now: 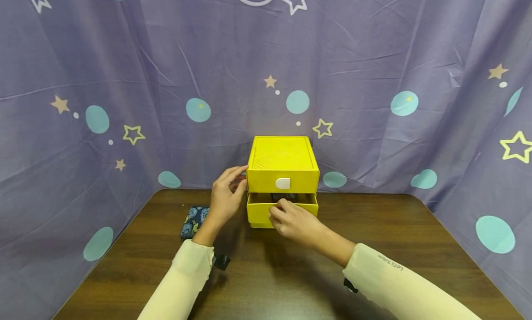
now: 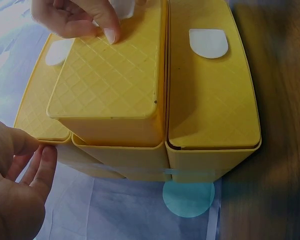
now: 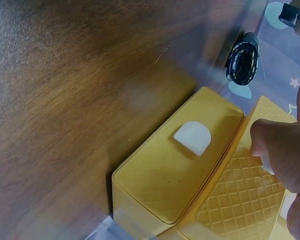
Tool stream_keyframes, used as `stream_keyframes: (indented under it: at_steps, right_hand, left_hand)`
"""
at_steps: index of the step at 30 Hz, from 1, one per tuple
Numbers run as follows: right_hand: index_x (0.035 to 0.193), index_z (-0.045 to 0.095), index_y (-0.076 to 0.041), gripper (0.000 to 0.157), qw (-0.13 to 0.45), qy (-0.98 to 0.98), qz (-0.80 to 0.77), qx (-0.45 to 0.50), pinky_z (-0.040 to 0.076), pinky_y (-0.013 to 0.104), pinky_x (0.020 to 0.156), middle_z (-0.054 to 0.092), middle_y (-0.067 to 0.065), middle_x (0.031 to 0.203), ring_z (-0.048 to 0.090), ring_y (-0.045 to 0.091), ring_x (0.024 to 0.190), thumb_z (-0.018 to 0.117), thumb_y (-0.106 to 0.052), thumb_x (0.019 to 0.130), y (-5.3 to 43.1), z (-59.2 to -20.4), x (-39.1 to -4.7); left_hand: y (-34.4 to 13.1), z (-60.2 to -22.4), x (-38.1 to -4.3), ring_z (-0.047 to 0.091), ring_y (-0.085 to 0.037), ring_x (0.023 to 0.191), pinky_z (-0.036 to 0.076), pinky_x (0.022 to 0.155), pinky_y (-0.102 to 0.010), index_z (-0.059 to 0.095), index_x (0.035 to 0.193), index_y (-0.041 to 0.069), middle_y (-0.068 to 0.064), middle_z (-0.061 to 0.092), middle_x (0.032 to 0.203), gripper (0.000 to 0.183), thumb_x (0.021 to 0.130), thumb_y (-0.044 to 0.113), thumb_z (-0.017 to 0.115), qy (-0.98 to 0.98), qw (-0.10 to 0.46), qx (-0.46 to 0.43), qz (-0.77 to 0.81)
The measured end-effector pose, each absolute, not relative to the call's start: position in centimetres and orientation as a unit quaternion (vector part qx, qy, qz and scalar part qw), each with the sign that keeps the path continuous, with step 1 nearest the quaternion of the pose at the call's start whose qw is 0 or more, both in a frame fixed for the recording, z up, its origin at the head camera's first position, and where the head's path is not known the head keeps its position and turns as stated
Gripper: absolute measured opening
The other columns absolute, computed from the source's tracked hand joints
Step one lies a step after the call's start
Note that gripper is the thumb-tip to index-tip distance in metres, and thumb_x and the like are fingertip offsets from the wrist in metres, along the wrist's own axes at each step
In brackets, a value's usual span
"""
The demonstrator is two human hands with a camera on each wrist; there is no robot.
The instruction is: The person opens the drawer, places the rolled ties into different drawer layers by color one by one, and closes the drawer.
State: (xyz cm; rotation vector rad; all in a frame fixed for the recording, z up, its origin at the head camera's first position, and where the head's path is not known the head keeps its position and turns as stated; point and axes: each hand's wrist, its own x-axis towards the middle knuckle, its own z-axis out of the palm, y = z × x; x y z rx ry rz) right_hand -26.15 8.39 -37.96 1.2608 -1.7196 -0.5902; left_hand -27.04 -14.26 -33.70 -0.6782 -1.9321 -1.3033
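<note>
A yellow unit of stacked drawers (image 1: 282,153) with white tab handles stands at the back of the table. Its middle drawer (image 2: 107,85) is pulled partway out, and a dark patterned item (image 1: 284,197) shows inside. My right hand (image 1: 293,222) pinches the white handle (image 2: 122,7) of that drawer between thumb and fingers. With fairly straight fingers, my left hand (image 1: 226,195) touches the unit's left side near the top drawer's front edge. The top drawer (image 1: 262,180) and the bottom drawer (image 3: 160,185) are closed.
A dark blue floral fabric item (image 1: 193,223) lies on the wooden table (image 1: 266,283), left of the unit and behind my left wrist. A purple curtain (image 1: 232,57) with stars and dots hangs behind the table and along both sides.
</note>
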Motion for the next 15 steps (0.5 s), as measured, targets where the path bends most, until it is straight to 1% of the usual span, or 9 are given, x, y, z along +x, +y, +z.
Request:
stream_keyframes:
  at_steps: [8, 11, 15]
  right_hand:
    - [0.106, 0.076, -0.005, 0.017, 0.443, -0.696, -0.247, 0.508, 0.046, 0.029, 0.075, 0.055, 0.006, 0.094, 0.051, 0.024, 0.084, 0.061, -0.004, 0.098, 8.41, -37.94, -26.54]
    - [0.109, 0.076, -0.005, 0.016, 0.439, -0.699, -0.259, 0.502, 0.046, 0.030, 0.077, 0.056, 0.007, 0.095, 0.051, 0.024, 0.085, 0.067, -0.006, 0.096, 8.43, -37.87, -26.65]
    - [0.111, 0.076, -0.006, 0.016, 0.440, -0.697, -0.268, 0.499, 0.046, 0.030, 0.077, 0.056, 0.007, 0.096, 0.052, 0.024, 0.085, 0.069, -0.007, 0.096, 8.46, -37.83, -26.96]
  left_hand:
    - [-14.28, -33.75, -27.01, 0.068, -0.042, 0.102, 0.062, 0.085, -0.048, 0.067, 0.128, -0.010, -0.026, 0.063, 0.123, 0.036, 0.093, -0.017, 0.062, -0.748, 0.347, -0.259, -0.503]
    - [-14.27, -33.72, -27.00, 0.068, -0.041, 0.103, 0.062, 0.085, -0.049, 0.067, 0.128, -0.009, -0.026, 0.063, 0.123, 0.036, 0.093, -0.017, 0.062, -0.749, 0.347, -0.258, -0.502]
    - [-14.26, -33.64, -27.00, 0.068, -0.041, 0.103, 0.062, 0.085, -0.049, 0.067, 0.128, -0.009, -0.026, 0.063, 0.123, 0.036, 0.093, -0.017, 0.063, -0.750, 0.346, -0.258, -0.502]
